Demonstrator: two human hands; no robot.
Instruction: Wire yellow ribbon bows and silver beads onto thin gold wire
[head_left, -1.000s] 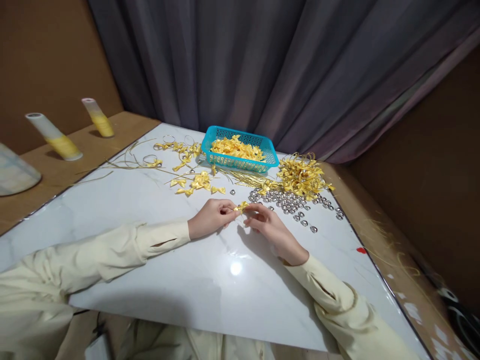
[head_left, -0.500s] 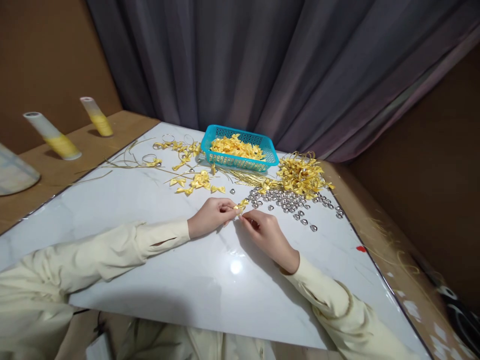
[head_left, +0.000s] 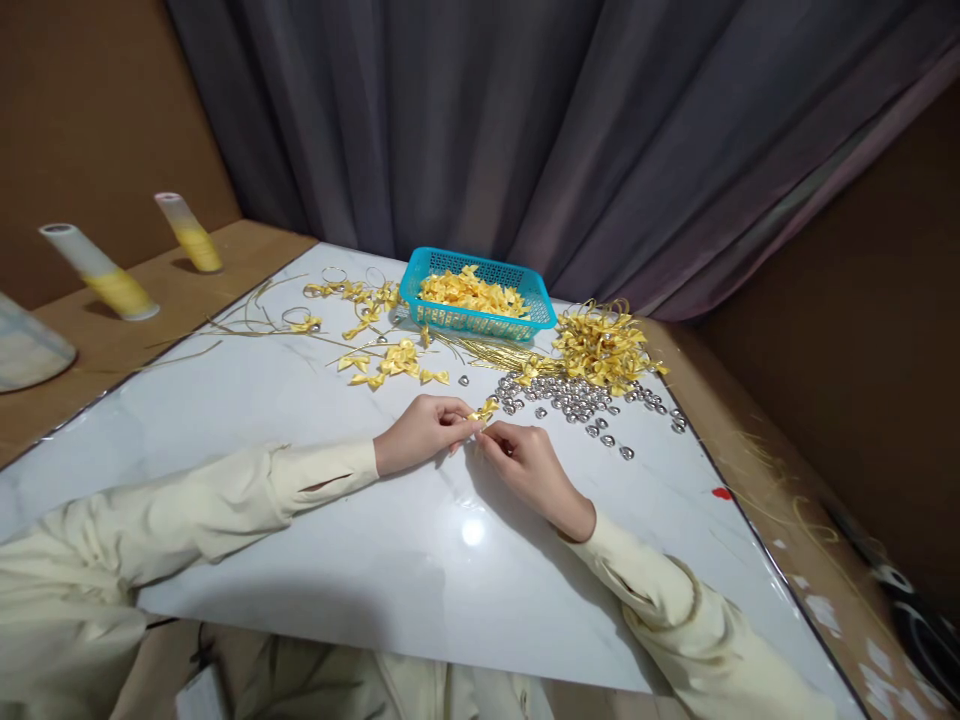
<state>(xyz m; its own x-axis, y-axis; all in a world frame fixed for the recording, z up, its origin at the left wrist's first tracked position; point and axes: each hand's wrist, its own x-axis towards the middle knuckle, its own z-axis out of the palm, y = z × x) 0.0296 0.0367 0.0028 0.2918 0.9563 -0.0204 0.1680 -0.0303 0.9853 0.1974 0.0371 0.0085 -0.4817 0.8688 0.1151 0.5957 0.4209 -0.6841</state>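
My left hand point(head_left: 421, 432) pinches a small yellow ribbon bow point(head_left: 484, 409) just above the white marble tabletop point(head_left: 315, 500). My right hand point(head_left: 529, 468) meets it from the right, fingers curled and pinched at the bow's underside; what else they hold is too small to make out. Both hands rest near the table's middle. Silver heart-shaped beads point(head_left: 577, 402) lie scattered just beyond the right hand. Loose yellow bows point(head_left: 394, 365) lie beyond the left hand.
A turquoise plastic basket point(head_left: 480, 322) full of yellow bows stands at the back. To its right is a heap of bows on gold wire loops point(head_left: 604, 345). Two thread cones point(head_left: 101, 272) point(head_left: 189, 233) stand on the wooden ledge at left. A grey curtain hangs behind.
My right hand has drawn in to the left, closer to the left hand and the bow. The left hand has stayed almost still.
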